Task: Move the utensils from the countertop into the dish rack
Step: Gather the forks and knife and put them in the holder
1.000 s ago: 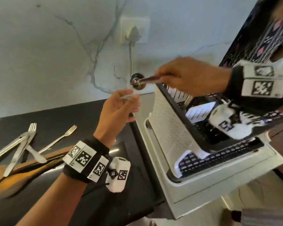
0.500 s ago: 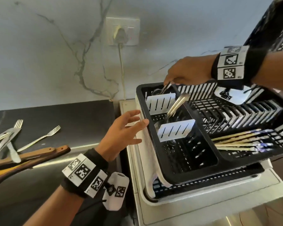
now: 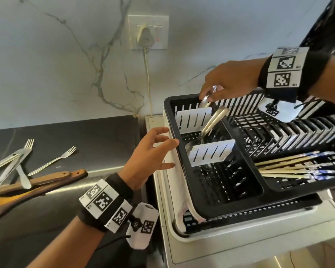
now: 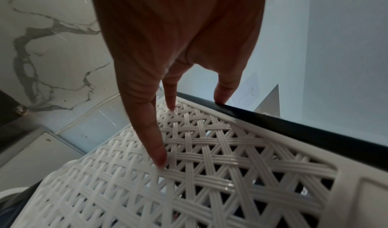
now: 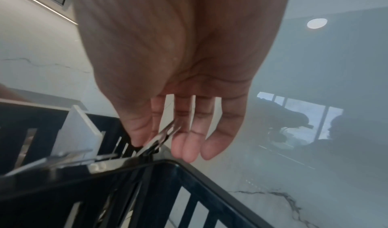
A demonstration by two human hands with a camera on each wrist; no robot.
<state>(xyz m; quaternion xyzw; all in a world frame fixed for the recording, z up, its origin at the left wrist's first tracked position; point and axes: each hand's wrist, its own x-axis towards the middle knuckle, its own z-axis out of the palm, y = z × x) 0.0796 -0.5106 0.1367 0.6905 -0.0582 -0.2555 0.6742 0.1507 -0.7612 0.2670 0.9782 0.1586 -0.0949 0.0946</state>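
Note:
A black dish rack (image 3: 230, 206) with a white woven side (image 4: 210, 165) fills the right of the head view. Over its rear left corner my right hand (image 3: 209, 95) holds the handle of a steel utensil (image 3: 206, 99) between thumb and fingers; the handle (image 5: 166, 132) leans on the rack's rim (image 5: 126, 165). Another steel utensil (image 3: 215, 118) leans in the same compartment. My left hand (image 3: 162, 149) is spread, its fingertips (image 4: 161, 160) touching the woven side. On the dark countertop (image 3: 75, 132) lie two forks (image 3: 54, 161), steel tongs (image 3: 4, 167) and wooden spatulas (image 3: 37, 182).
Chopsticks (image 3: 288, 167) lie across the rack's right part. White slotted dividers (image 3: 193, 118) stand in the cutlery compartment. A white drain tray (image 3: 240, 238) sits under the rack. A wall socket with a plug and cable (image 3: 147, 35) is behind the rack's left corner.
My right hand has brought the steel utensil from mid-air down into the rack's rear left compartment. My left hand has moved from under it to the rack's side.

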